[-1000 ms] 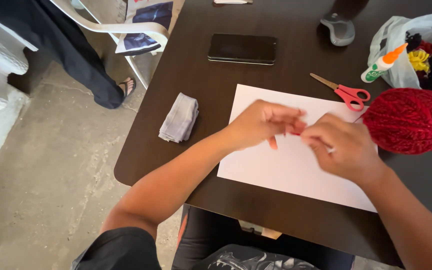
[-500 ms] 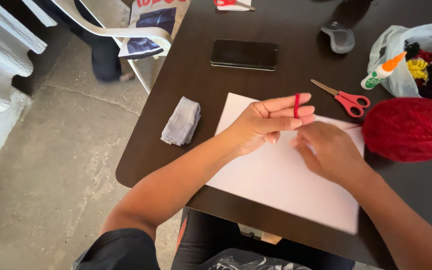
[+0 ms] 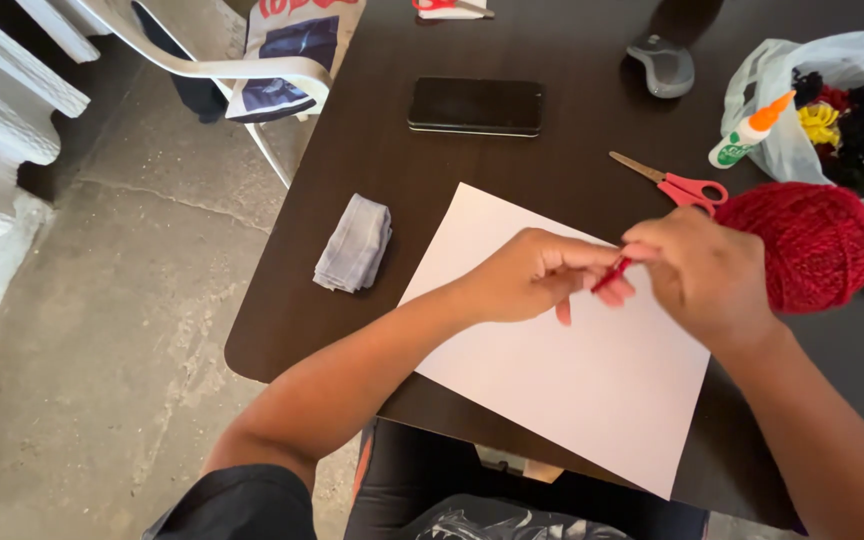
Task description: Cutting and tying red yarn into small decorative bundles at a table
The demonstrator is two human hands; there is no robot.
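My left hand (image 3: 537, 275) and my right hand (image 3: 702, 275) meet over a white sheet of paper (image 3: 552, 400) on the dark table (image 3: 352, 180). Both pinch a short piece of red yarn (image 3: 612, 274) between their fingertips. A big ball of red yarn (image 3: 817, 245) lies just right of my right hand, partly hidden by it. Red-handled scissors (image 3: 677, 184) rest on the table just beyond my hands.
A folded grey cloth (image 3: 354, 245) lies left of the paper. A black phone (image 3: 476, 105), a grey mouse-like object (image 3: 661, 65), a glue bottle (image 3: 747, 132) and a plastic bag of yarn (image 3: 837, 110) sit farther back. A white chair (image 3: 202, 60) stands at the left.
My left hand, which had lifted with the red yarn piece raised, has come back down. My right hand has moved up to meet it, and both now pinch the yarn.
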